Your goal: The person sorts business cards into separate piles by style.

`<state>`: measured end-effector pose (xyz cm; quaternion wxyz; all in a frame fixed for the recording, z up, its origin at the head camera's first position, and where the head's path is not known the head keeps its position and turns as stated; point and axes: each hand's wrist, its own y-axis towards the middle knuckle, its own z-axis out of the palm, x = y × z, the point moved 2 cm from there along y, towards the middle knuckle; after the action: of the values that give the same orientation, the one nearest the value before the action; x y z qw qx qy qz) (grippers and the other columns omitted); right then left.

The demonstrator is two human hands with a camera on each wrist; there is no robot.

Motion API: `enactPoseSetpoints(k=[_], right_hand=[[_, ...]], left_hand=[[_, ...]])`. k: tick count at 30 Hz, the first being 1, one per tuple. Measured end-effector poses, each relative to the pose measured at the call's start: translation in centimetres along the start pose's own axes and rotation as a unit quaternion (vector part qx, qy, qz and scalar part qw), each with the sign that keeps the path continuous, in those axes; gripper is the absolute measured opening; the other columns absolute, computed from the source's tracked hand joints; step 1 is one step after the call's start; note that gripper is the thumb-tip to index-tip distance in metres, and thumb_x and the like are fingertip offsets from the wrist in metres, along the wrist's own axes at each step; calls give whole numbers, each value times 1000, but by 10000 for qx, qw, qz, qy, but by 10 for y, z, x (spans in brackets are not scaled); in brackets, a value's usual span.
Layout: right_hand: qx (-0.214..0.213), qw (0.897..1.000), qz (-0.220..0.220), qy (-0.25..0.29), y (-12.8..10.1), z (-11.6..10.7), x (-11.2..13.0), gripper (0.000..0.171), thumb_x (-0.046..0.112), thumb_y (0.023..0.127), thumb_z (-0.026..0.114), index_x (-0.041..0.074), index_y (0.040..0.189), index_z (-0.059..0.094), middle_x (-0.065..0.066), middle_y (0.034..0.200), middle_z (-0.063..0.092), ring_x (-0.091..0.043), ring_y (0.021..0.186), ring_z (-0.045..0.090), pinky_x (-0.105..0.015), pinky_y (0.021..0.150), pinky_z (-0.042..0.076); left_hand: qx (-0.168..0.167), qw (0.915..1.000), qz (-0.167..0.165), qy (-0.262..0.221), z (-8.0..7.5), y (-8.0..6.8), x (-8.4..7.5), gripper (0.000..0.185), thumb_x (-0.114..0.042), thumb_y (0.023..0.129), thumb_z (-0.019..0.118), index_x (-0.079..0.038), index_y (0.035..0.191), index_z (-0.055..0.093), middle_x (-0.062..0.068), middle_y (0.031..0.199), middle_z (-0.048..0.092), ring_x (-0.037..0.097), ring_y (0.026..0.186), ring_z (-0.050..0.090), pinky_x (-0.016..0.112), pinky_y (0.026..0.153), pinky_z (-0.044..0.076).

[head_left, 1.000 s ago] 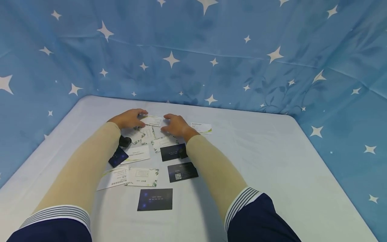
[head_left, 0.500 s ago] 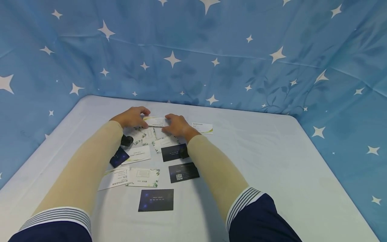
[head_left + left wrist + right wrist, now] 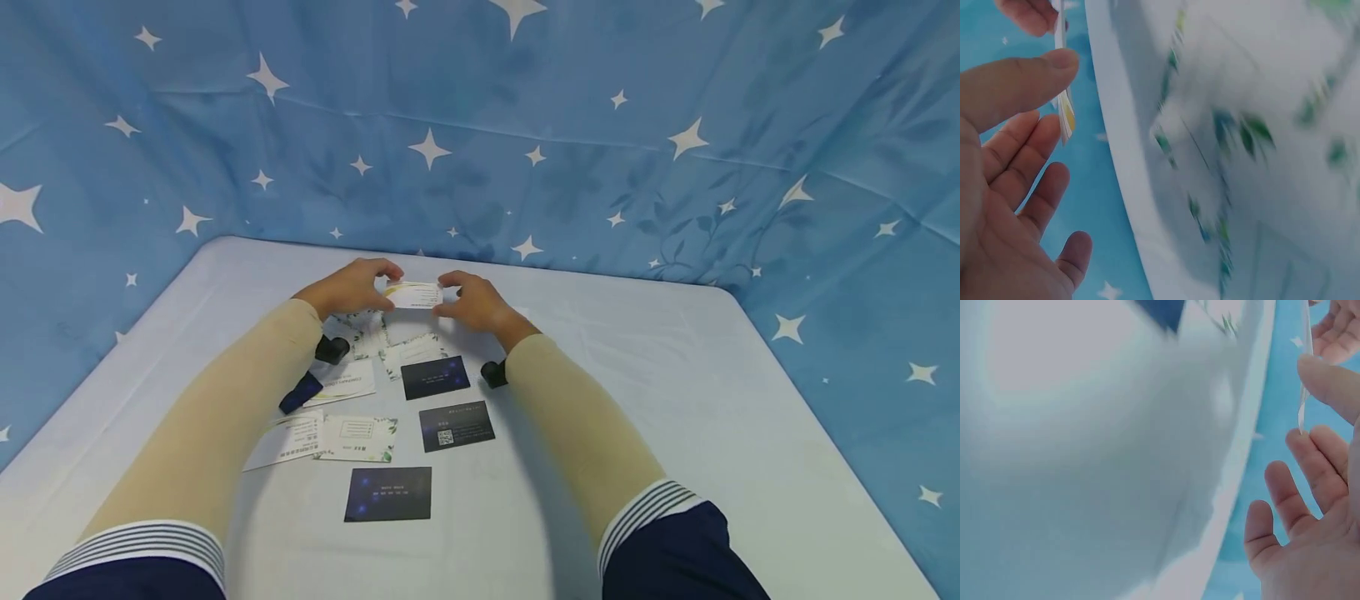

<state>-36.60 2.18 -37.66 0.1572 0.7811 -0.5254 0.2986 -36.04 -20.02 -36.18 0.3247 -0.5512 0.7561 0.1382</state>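
Note:
Over the far part of the table, my left hand (image 3: 348, 287) and right hand (image 3: 480, 304) hold white business cards (image 3: 414, 295) with a gold curve between them, one hand at each short end. Seen edge-on in the left wrist view, the cards (image 3: 1067, 119) look like a thin stack, pinched by thumb and fingers. The right wrist view has the right thumb and fingertips on the opposite end. Below the hands lie white cards with green leaf borders (image 3: 411, 354), some overlapping.
Nearer me are dark blue cards (image 3: 435, 377), a black card with a QR code (image 3: 468, 427), a leaf-bordered card (image 3: 356, 438) and other white cards (image 3: 288, 439). Another dark card (image 3: 387, 494) lies closest. A blue star-patterned curtain (image 3: 480, 125) hangs behind the table's far edge.
Both hands and the held white cards have moved right and somewhat up. The right fingers now grip the cards' right end. The white card at the right is now mostly hidden by my right hand.

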Motion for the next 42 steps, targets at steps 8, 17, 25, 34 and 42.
enactPoseSetpoints(k=[8,17,25,34,42], right_hand=[[-159,9998,-49,-118,-25,-35,-28,59,29,89,77,13,142,56,-5,143,54,-26,126,49,-42,101,42],[-267,9989,385,73,-48,-52,-66,58,31,90,75,15,142,55,-7,139,54,-28,123,47,-47,96,44],[-293,9979,533,222,-57,-57,-84,58,30,90,74,15,142,55,-8,140,54,-28,124,47,-49,98,43],[-90,9962,861,-25,-58,-58,-98,58,25,92,73,16,145,52,-11,142,51,-29,127,47,-48,102,41],[17,9944,1017,-281,-57,-58,-100,58,22,93,72,14,146,51,-15,140,52,-29,123,48,-48,104,38]], left_hand=[[-1,9990,454,46,23,15,-35,61,-13,87,76,-1,141,50,15,144,50,34,138,38,53,111,29],[73,9978,649,144,53,31,-58,62,-15,88,73,-6,144,49,11,147,48,31,140,36,52,111,28],[35,9995,319,62,72,39,-61,58,-25,91,72,-11,143,51,9,149,47,28,140,37,50,110,29],[-5,9998,62,189,89,49,-72,53,-24,93,72,-16,142,53,4,145,50,29,134,35,52,108,27],[-21,9993,21,369,98,57,-79,53,-22,92,73,-14,141,54,4,142,53,28,130,39,51,107,25]])
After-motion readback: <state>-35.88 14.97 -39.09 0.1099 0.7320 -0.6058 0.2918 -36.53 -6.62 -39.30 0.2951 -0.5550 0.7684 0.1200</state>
